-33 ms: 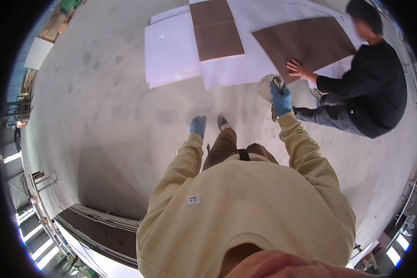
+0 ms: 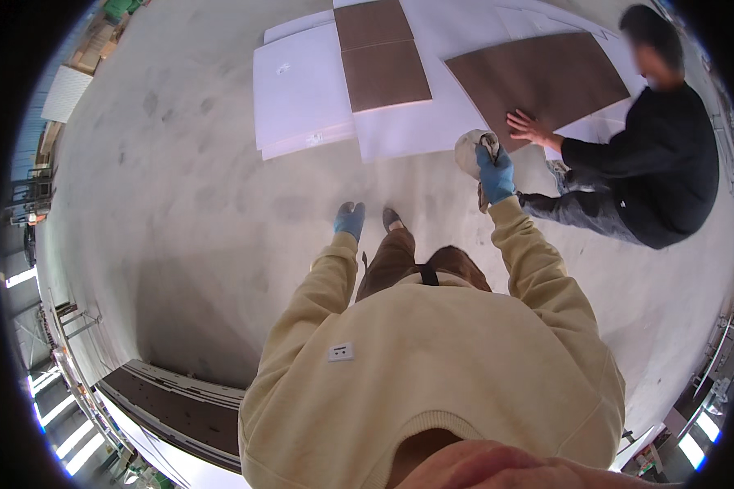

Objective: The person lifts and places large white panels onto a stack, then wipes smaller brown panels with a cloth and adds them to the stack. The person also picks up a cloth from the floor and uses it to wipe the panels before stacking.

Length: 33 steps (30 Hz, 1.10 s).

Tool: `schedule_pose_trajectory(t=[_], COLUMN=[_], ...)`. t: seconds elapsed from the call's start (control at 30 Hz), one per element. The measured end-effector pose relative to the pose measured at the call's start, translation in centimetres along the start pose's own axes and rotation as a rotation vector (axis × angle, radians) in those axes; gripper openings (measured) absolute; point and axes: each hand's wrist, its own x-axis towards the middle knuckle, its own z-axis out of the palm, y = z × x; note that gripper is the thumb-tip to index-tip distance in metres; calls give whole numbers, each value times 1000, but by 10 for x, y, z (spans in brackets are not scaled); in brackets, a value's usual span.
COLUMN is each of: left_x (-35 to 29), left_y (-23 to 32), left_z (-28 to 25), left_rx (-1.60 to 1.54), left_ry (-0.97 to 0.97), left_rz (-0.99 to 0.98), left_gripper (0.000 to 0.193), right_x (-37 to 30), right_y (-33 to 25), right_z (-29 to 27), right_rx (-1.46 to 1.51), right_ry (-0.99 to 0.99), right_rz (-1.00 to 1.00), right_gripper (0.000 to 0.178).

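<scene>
The fingers of the right hand, in a thin blue glove, were wrapped tightly round a pale beige, crumpled cloth — it bulged out in a rounded bundle on their left, with a loose end hanging below. The left hand, gloved in the same blue, was held well apart from the cloth, over the smooth grey concrete floor; whether its fingers were spread or pressed together, I could not tell. Just beyond the cloth lay a large, flat, dark brown rectangular panel, on which a co-worker in a black long-sleeved top rested a bare hand — palm down, fingers apart. Further left, two smaller brown rectangular panels lay end to end among wide, glossy white sheets. At the lower left was a stack of long brown boards with pale edges
</scene>
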Motion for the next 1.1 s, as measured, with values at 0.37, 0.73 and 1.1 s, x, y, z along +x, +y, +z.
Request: schedule_pose_trajectory(t=[0.37,0.73,1.1], left_x=[166,393,556], left_y=[242,432,434], left_z=[-32,-22,-12], left_rx=[732,969,632], left_ry=[259,167,-9], left_rz=[478,699,1122], left_gripper=[86,104,120], right_x=[250,561,711], right_y=[0,1,99], right_z=[135,292,464], right_rx=[-147,-558,-1300], right_ry=[-54,-125,-81], right_rz=[-30,-432,-900], right_gripper=[37,39,26])
